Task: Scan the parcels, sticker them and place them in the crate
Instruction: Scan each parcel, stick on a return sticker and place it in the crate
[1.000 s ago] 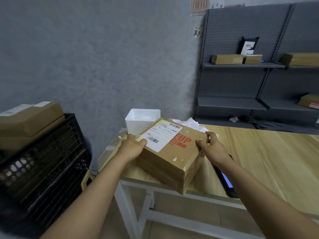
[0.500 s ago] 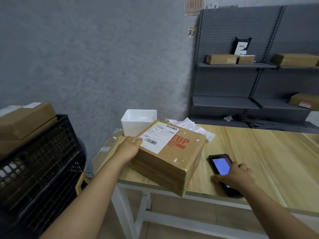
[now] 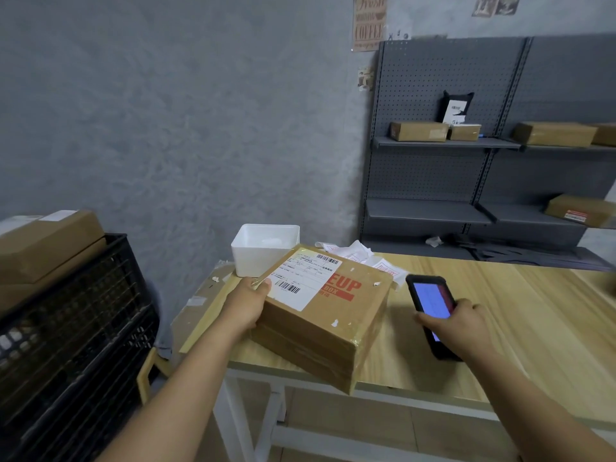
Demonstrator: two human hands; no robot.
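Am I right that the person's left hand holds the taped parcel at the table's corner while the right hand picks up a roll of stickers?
Not quite. In the head view the left hand does hold the parcel at the corner of the table, but the right hand grips a handheld scanner with a lit screen, not a roll of stickers.

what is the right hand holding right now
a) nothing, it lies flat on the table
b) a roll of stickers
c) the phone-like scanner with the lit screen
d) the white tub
c: the right hand is curled around the dark scanner, whose screen glows blue, just right of the parcel that the left hand grips by its edge.
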